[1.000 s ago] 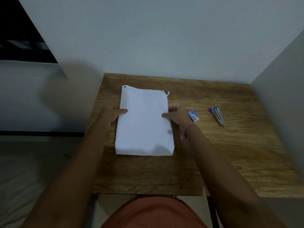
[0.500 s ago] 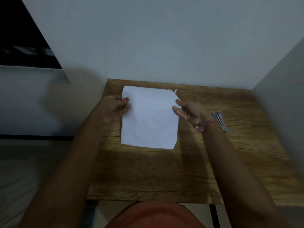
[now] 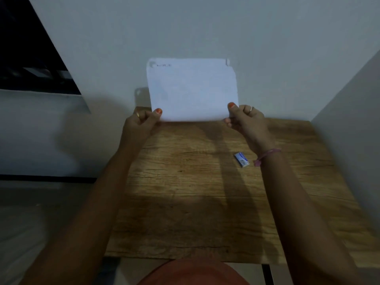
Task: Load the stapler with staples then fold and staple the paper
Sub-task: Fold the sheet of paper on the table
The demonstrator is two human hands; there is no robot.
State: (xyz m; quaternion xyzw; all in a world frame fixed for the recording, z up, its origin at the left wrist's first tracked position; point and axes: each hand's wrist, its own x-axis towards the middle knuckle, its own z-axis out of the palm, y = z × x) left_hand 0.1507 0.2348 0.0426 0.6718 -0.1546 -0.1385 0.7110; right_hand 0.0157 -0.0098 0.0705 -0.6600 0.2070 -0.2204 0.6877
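The white paper (image 3: 192, 89) stands upright in the air above the far edge of the wooden table (image 3: 195, 182), in front of the wall. My left hand (image 3: 141, 122) pinches its lower left corner. My right hand (image 3: 245, 120) pinches its lower right corner. A small blue and white staple box (image 3: 242, 159) lies on the table just left of my right wrist. The stapler is hidden from view, probably behind my right forearm.
The table sits in a corner, with a pale wall behind it and another close on the right. A dark window area is at the upper left. My orange-clad lap shows at the bottom edge.
Both hands have lifted the paper off the table and raised it upright towards the wall. The stapler has gone out of sight behind my right arm, and the staple box shows again.
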